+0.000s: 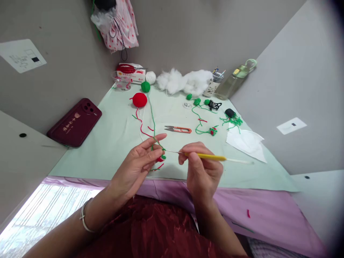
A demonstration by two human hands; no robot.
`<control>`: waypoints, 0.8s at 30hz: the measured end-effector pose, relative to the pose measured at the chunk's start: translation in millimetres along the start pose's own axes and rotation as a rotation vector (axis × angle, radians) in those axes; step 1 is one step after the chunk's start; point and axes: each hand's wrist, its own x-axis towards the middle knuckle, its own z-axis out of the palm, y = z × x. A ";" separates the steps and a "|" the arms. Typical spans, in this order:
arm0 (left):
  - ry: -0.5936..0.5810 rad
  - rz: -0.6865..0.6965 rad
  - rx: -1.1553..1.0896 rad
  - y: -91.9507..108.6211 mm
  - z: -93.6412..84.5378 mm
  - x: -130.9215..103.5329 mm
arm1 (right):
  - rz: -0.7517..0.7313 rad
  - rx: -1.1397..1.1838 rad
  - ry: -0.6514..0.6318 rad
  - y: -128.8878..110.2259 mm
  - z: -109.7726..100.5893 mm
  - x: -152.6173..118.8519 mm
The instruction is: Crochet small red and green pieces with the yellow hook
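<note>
Between the thumb and fingers of my left hand (139, 157) is pinched a small red and green crochet piece (162, 157). Green yarn (152, 114) runs over its index finger from the green yarn ball (145, 86). My right hand (202, 168) is closed around a crochet hook (209, 156) with a yellow handle, held like a pen. The hook's thin metal shaft points left, and its tip meets the green stitches at my left fingertips. Just beyond the hands lies a pair of orange-handled thread snips (178, 129). Part of the crochet piece is hidden by my left fingers.
A red yarn ball (139, 100), white stuffing (185, 81), a pen cup (212, 86) and a bottle (233, 81) stand toward the back. Small green crochet pieces (197, 102) and white paper (245, 143) lie right. A dark red phone (75, 122) leans against the left wall.
</note>
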 end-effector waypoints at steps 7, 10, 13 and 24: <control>0.003 0.151 0.182 -7.4 3.9 -0.6 | 0.007 -0.053 -0.097 -1.6 7.5 1.2; 0.039 0.115 0.105 -7.6 4.2 1.6 | -0.266 -0.328 -0.118 0.4 7.7 -5.4; -0.017 -0.058 0.013 -6.2 1.7 4.3 | -0.348 -0.394 -0.099 0.8 3.7 -4.7; -0.026 -0.040 -0.031 -9.3 4.7 6.1 | -0.384 -0.399 -0.063 8.4 6.6 -4.1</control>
